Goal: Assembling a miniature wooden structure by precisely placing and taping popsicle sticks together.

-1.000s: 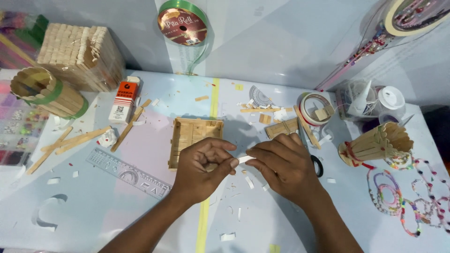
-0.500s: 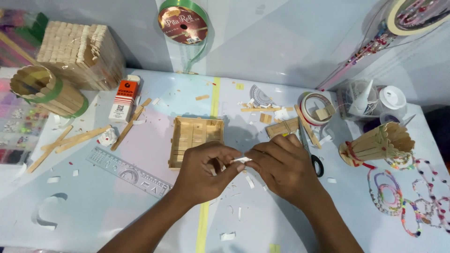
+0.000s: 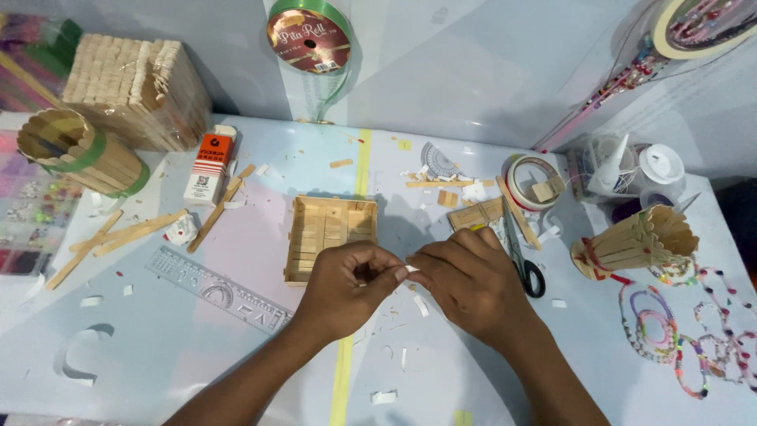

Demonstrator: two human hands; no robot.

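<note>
Between my fingertips sits a small white scrap (image 3: 410, 270), little more than a sliver, mostly hidden by my fingers. My left hand (image 3: 344, 289) curls around it with thumb and forefinger pinched shut, and my right hand (image 3: 471, 282) meets it from the other side, fingertips pressed to the same piece. Both hands hover low over the pale blue table (image 3: 158, 355), just in front of the square tray of craft sticks (image 3: 329, 235), whose near edge my left knuckles almost cover.

The near part of the table gives room, broken only by white paper bits and the yellow tape strip (image 3: 341, 379) running under my wrists. To the left lies a clear ruler (image 3: 221, 290), near my left forearm. Close to my right hand the scissors (image 3: 523, 259) lie with their black handles just beside my knuckles. Farther right stand a craft-stick cup (image 3: 639, 243) on its side and bead bracelets (image 3: 670, 331). At the back are a glue bottle (image 3: 210, 164), loose sticks (image 3: 118, 237) and a tape roll (image 3: 535, 180).
</note>
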